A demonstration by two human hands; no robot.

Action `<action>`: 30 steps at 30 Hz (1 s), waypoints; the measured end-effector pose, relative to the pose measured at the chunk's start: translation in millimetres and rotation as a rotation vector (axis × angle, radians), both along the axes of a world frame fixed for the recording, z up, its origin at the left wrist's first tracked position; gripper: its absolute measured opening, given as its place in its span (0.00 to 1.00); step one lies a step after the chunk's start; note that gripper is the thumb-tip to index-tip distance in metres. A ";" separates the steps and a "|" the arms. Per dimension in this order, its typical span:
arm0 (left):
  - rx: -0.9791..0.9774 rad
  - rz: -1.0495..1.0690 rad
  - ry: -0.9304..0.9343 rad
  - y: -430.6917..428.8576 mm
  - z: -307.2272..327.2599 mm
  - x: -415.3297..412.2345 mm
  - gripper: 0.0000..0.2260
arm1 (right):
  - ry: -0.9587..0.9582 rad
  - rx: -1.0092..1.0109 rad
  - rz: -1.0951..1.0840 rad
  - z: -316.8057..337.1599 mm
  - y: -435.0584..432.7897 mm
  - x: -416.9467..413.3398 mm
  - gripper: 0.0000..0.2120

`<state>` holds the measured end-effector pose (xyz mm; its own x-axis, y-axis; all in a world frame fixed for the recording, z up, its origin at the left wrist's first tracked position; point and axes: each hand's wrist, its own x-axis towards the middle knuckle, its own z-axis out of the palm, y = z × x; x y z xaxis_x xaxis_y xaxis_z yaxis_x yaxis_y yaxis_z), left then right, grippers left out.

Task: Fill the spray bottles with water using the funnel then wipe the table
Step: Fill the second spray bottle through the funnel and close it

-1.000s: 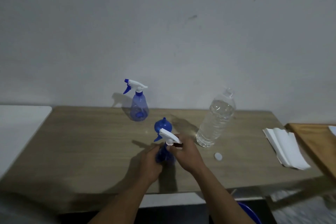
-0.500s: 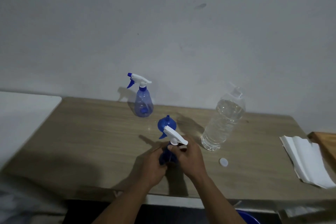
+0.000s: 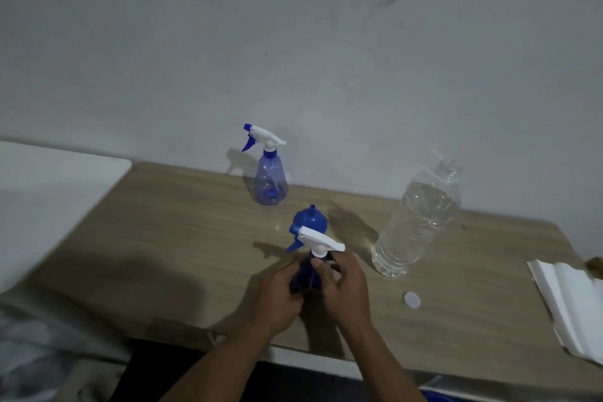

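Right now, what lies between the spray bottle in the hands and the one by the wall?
The blue funnel, spout up, sits between the held spray bottle and the far spray bottle; the head view shows it.

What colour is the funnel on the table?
The funnel is blue; the head view shows it best.

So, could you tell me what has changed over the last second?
Nothing moved or was let go. The left hand still holds the near spray bottle and the right hand still grips its collar. The far spray bottle, funnel, water bottle, cap and tissues stayed put.
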<state>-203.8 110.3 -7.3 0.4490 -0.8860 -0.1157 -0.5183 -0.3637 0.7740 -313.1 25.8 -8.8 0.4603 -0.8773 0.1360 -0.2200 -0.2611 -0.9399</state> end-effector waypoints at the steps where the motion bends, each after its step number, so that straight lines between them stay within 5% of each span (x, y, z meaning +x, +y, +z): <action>1: -0.007 -0.004 -0.003 0.5 -0.5 -0.1 0.31 | 0.007 -0.017 0.013 -0.3 -0.4 -1.0 0.13; 11: 0.042 0.039 0.100 -1.7 8.6 -2.8 0.19 | -0.038 0.131 0.016 -3.4 -2.7 0.6 0.10; 16: 0.005 0.051 0.119 -1.9 16.3 -4.8 0.18 | -0.043 0.152 0.013 -0.4 -2.2 -2.6 0.18; 22: 0.016 0.111 0.163 -4.5 3.2 7.3 0.28 | 0.010 0.091 0.061 -1.7 -4.5 2.0 0.12; 27: 0.023 0.081 0.176 -5.4 1.1 12.8 0.19 | 0.006 0.086 0.052 4.2 -3.7 4.7 0.17; 30: 0.002 0.091 0.212 -8.4 -3.8 15.5 0.24 | 0.011 0.048 0.058 3.9 -6.4 6.6 0.12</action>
<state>-188.4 101.9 -11.0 0.4929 -0.8424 -0.2179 -0.3093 -0.4037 0.8610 -306.4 19.4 -4.9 0.5119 -0.8545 0.0887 -0.2160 -0.2279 -0.9494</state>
